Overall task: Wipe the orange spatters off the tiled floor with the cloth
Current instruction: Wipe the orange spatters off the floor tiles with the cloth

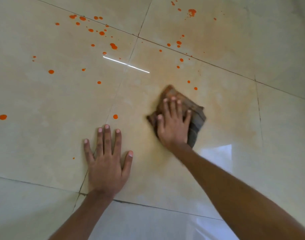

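Observation:
My right hand [173, 124] lies flat with spread fingers on a crumpled grey cloth [196, 116] stained orange, pressing it onto the beige tiled floor [44, 135]. The cloth looks motion-blurred. My left hand [106, 163] is spread flat on the tile to the left of it, holding nothing. Orange spatters [113, 46] dot the floor above and to the left; single drops lie at the far left [2, 117] and near the cloth [115, 116]. More drops [192, 12] sit at the top right. A faint orange smear [165, 77] tints the tile around the cloth.
Dark grout lines [200, 60] cross the floor diagonally. A bright streak of reflected light [125, 64] lies on the glossy tile above the cloth, and a pale reflection [217, 153] shows to the right of my right forearm.

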